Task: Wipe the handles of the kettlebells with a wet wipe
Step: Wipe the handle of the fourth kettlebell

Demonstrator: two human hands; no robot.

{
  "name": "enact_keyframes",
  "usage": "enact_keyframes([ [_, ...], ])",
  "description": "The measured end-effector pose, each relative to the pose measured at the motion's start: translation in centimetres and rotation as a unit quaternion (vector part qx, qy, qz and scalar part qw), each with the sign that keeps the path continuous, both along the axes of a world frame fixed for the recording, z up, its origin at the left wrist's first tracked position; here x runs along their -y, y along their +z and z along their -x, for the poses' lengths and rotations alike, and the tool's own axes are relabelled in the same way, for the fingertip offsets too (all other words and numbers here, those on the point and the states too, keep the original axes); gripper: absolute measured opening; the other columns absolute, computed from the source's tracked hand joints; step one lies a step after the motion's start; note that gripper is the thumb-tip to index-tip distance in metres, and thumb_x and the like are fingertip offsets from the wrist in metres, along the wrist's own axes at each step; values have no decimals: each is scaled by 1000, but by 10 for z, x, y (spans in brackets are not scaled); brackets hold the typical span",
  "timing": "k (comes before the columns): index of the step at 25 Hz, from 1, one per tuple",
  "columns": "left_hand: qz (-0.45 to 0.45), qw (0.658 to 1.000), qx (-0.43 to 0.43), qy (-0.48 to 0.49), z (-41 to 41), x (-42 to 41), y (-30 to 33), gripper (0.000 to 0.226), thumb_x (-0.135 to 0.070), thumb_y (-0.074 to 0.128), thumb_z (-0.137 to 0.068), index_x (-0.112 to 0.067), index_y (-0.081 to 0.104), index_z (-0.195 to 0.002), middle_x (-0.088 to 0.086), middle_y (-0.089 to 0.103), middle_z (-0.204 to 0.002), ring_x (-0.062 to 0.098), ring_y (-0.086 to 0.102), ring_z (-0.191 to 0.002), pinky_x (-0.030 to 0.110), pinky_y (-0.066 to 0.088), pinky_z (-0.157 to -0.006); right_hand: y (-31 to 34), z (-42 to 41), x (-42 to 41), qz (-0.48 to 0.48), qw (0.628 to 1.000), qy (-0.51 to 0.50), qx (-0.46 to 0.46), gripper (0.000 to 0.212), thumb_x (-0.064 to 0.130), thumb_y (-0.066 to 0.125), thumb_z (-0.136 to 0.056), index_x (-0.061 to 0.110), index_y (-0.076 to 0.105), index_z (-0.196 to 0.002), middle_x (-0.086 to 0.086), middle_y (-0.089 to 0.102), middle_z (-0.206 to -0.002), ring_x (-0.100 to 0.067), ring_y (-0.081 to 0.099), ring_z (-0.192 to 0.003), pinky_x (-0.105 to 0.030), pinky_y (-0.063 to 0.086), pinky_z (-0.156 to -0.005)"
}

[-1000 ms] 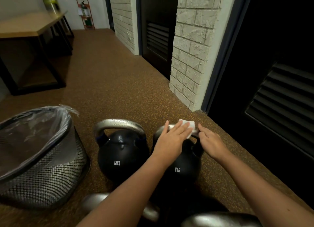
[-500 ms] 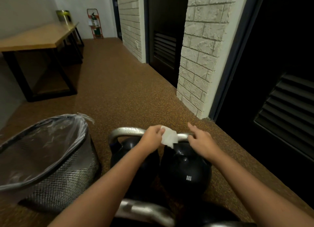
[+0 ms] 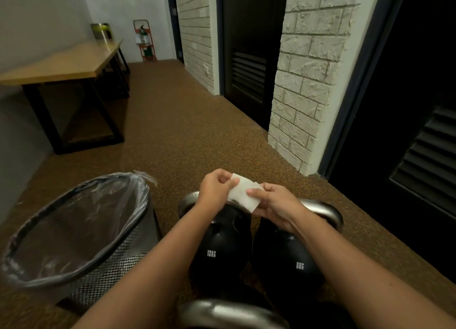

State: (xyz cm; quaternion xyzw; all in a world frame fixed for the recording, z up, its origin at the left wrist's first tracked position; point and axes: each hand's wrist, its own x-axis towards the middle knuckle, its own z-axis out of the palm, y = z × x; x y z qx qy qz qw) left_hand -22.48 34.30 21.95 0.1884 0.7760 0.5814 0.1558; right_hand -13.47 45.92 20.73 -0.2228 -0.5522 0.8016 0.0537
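Note:
Two black kettlebells with silver handles stand side by side on the floor: a 12 kg kettlebell (image 3: 219, 249) on the left and an 8 kg kettlebell (image 3: 293, 264) on the right. Both hands hold a white wet wipe (image 3: 243, 195) above the handles. My left hand (image 3: 217, 187) pinches its far left corner. My right hand (image 3: 274, 201) grips its right edge, hiding part of the 8 kg handle (image 3: 320, 207). A third silver handle (image 3: 227, 312) shows at the bottom edge.
A black mesh waste bin (image 3: 81, 232) with a clear liner stands just left of the kettlebells. A wooden table (image 3: 66, 62) stands at the back left. A brick pillar (image 3: 303, 82) and dark louvred doors (image 3: 419, 156) line the right side.
The wipe has come off the 8 kg handle. My left hand lifted it and my right hand left the handle and took hold of its other edge. The view shifted right.

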Motion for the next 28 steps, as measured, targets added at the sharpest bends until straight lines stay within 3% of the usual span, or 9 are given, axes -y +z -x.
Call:
enact_keyframes([
  [3,73,989,-124,44,10,10,-5,5,-21,61,-87,-16,61,-88,-5,57,-81,12,56,-82,22,45,-69,-6,11,1,-68,995,-73,19,20,0,56,-86,11,47,-72,-13,58,-80,-24,58,-73,-36,52,-64],
  [6,147,942,-296,54,25,30,-23,11,-27,54,-90,-20,62,-94,-10,53,-93,8,48,-92,35,42,-90,-16,14,-7,-327,931,-135,94,10,5,53,-86,14,51,-86,-10,57,-89,-24,54,-81,-31,42,-64],
  [10,139,941,-307,-15,30,45,-57,26,-25,44,-95,-19,61,-114,-9,57,-112,7,48,-111,41,21,-113,-32,12,5,-512,849,-99,84,38,1,43,-90,15,60,-121,-11,66,-115,-23,61,-96,-22,41,-74],
  [12,125,939,-318,-28,32,48,-72,30,-22,42,-96,-20,59,-120,-8,57,-120,6,46,-118,37,16,-115,-49,12,18,-539,836,-73,74,42,-2,43,-89,14,60,-123,-9,66,-119,-21,61,-108,-13,38,-84],
  [14,112,937,-330,-25,35,49,-80,31,-19,42,-96,-20,58,-123,-7,57,-122,5,45,-119,33,13,-115,-64,14,21,-527,842,-71,91,44,-3,42,-88,15,60,-124,-9,67,-117,-20,59,-112,-6,32,-79],
  [19,92,934,-345,-19,33,49,-85,33,-15,45,-95,-18,56,-126,-5,55,-121,0,40,-115,28,10,-113,-62,18,20,-507,854,-53,102,43,1,44,-90,13,54,-130,-6,59,-129,-19,50,-125,-9,29,-93],
  [22,88,934,-346,-12,33,49,-87,33,-16,44,-95,-17,56,-126,-3,56,-121,-1,39,-114,27,9,-113,-65,11,28,-493,863,-67,90,47,-1,46,-90,13,48,-135,-5,55,-134,-17,47,-127,-2,23,-88],
  [26,68,936,-344,-1,31,47,-88,39,-33,36,-95,-16,57,-124,-3,57,-121,0,40,-114,31,12,-114,-58,17,26,-492,862,-61,103,45,-1,44,-90,14,50,-133,-6,56,-133,-20,48,-126,-10,29,-97],
  [28,64,938,-340,6,30,46,-89,49,-40,29,-92,-15,58,-123,-4,57,-120,0,41,-113,30,12,-113,-51,13,34,-521,849,-68,62,50,-9,41,-87,12,53,-130,-7,58,-130,-15,49,-124,3,25,-90],
])
